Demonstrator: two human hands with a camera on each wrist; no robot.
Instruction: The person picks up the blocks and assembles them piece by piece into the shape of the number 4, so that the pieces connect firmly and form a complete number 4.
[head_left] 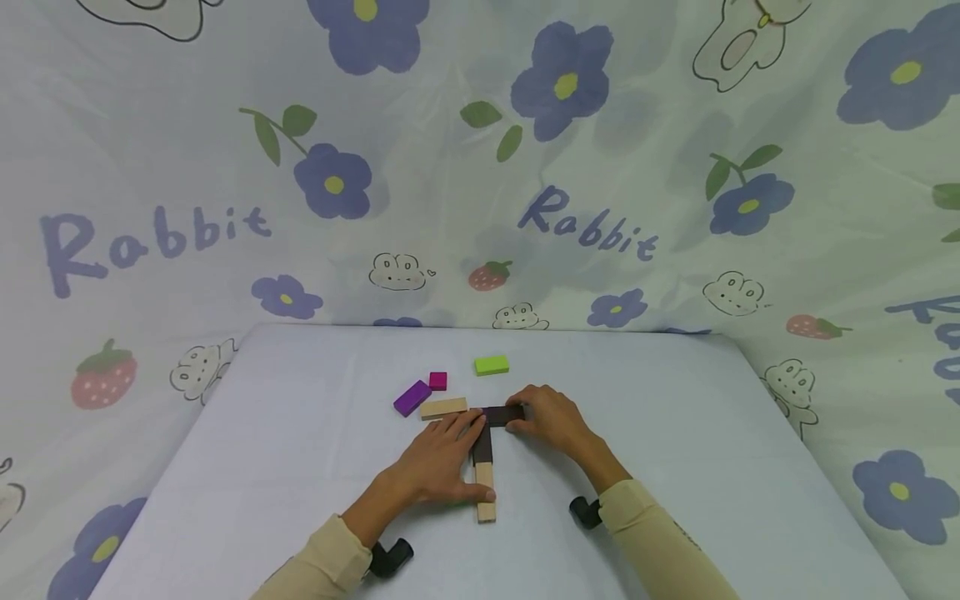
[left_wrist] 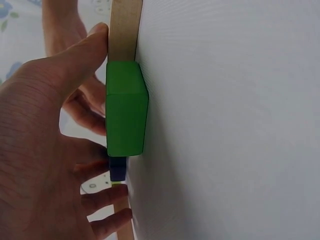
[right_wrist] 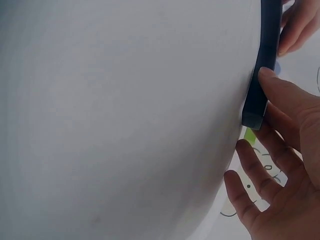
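Note:
Two dark blocks meet at a corner in the head view: one upright in the picture (head_left: pixel 482 448), one crosswise (head_left: pixel 504 416). A pale wooden block (head_left: pixel 484 476) continues the line below. My left hand (head_left: pixel 438 462) is spread beside them, fingertips touching near the corner, thumb on the wooden piece. In the left wrist view a green block (left_wrist: pixel 125 112) lies beside that hand (left_wrist: pixel 40 145), between wood (left_wrist: pixel 125 30) and a navy block (left_wrist: pixel 118 169). My right hand (head_left: pixel 553 418) pinches the crosswise block's right end; the right wrist view shows its thumb and fingers (right_wrist: pixel 285 150) around the dark block (right_wrist: pixel 256 97).
Left of the corner lies another wooden block (head_left: pixel 443 407), with a purple block (head_left: pixel 412 398) and a small magenta block (head_left: pixel 438 381) behind it. Farther back is a lime green block (head_left: pixel 492 365). A patterned cloth (head_left: pixel 420 233) hangs behind the white table (head_left: pixel 300 467).

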